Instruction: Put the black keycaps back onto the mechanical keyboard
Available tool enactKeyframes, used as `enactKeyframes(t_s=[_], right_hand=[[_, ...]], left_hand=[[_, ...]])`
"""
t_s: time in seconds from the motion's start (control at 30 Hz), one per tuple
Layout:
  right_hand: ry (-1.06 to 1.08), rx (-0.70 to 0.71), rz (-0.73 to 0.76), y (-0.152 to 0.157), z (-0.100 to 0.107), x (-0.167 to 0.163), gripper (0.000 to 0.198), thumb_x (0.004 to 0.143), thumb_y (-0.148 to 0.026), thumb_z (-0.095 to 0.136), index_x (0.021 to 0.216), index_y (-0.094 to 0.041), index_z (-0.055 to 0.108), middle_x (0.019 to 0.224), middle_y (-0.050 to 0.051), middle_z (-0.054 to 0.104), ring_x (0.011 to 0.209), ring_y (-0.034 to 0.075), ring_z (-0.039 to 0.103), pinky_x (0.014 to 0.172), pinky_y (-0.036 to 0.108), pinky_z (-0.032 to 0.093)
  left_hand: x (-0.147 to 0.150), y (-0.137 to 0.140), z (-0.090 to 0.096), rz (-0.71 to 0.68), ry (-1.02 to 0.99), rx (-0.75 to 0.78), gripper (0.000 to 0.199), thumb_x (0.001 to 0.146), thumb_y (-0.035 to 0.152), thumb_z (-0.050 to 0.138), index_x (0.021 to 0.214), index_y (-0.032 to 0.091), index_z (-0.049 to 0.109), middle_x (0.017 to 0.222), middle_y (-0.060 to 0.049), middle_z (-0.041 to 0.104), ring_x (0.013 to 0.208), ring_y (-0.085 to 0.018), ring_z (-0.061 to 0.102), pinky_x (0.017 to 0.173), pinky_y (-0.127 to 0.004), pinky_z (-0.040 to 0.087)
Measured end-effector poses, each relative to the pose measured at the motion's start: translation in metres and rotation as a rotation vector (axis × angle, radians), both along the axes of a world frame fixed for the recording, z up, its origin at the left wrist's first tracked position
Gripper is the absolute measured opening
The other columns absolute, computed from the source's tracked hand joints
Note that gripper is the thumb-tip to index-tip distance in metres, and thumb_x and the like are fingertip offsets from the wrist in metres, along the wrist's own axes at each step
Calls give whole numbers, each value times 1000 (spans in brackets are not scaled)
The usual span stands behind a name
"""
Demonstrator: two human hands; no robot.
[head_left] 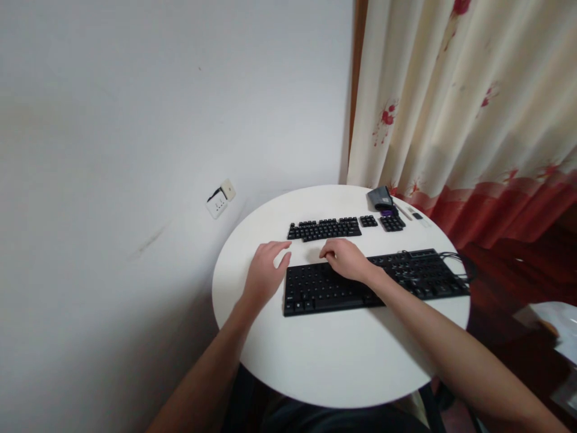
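A black keyboard (315, 288) was placed right of the frame's centre, apparently largely stripped, with bottom-row caps (298, 305) still seated at its left and loose keycaps (331, 228) already laid out above it. The left hand (265, 267) was held half open, seemingly empty, beside the board; the right hand (346, 257) was curled over it, any grip hidden.

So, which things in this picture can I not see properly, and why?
Head view:
Keyboard: partly hidden by the right hand and forearm.
Whether that hand holds anything: hidden by its curled fingers.
Letters on the keycaps behind the keyboard: too small.
White object, lower right: blurred, cut off by the picture's edge.
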State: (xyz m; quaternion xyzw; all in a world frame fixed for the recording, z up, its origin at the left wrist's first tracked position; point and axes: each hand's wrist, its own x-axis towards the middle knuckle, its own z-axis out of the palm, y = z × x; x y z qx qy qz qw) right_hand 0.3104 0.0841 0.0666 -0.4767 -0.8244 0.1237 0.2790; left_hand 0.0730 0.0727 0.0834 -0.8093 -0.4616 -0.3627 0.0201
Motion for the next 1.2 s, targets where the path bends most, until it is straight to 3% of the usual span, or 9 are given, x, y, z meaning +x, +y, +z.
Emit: enactKeyframes(t_s=[0.13,0.3,0.47,0.7,0.97,1.2], right_hand=[[68,11,-136,12,-3,14,29,83,-7,48,87,-17,75,96,7,72,90,18,64,84,28,45],[87,2,-209,20,-5,23,29,83,-8,48,87,-17,75,96,6,74,91,18,64,84,28,45],[105,15,-218,23,-4,27,28,82,-8,49,86,-18,75,96,6,74,89,18,65,83,28,46],[159,61,-225,29,-7,35,26,81,-8,51,82,-18,75,90,5,74,84,18,66,81,28,48],[163,62,-212,29,-8,36,27,80,-7,51,81,-19,75,88,5,75,84,19,66,80,28,48],[158,56,-202,30,-11,35,27,80,-8,50,82,-18,75,88,5,74,84,19,66,80,28,48]], left_hand=[[18,63,6,-18,134,-120,19,91,23,58,103,20,72,100,-5,72,92,-21,62,91,-37,47],[38,105,-17,-10,243,-172,16,88,21,63,99,21,76,99,-6,72,95,-23,61,90,-35,46],[41,111,-40,-1,244,-164,19,90,24,62,103,21,75,104,-7,71,100,-23,58,93,-36,45],[44,119,-53,6,346,-136,20,90,27,63,104,22,76,104,-6,69,98,-24,53,87,-35,46],[44,119,-57,13,388,-157,21,91,25,61,105,25,76,104,-7,68,100,-25,54,87,-35,45],[42,103,-53,-15,380,-172,19,91,25,61,102,25,77,99,-8,68,95,-24,57,84,-34,45]])
